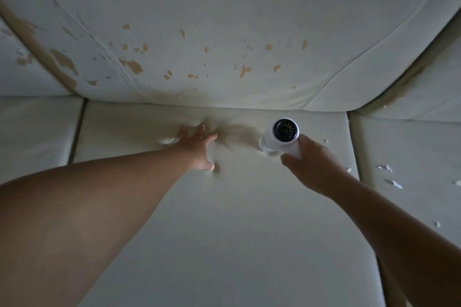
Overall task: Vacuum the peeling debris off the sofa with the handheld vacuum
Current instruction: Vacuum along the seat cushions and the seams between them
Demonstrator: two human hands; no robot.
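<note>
White plastic handheld vacuum [280,138], likely light and rigid, sits gripped in the right hand [311,164], fingers wrapped round its body; left hand [197,147] fingers splay wide, pressing the sofa seat [224,232] beside its nozzle.

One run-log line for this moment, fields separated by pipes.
left hand: open, pressing seat cushion | right hand: gripping handheld vacuum, nozzle down | flakes: on right cushion

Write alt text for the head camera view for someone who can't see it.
A right hand holds a white vacuum nose-down on a pale sofa seat while the left hand presses flat into the cushion beside it. White flakes lie on the seat to the right, below a peeling backrest.
</note>
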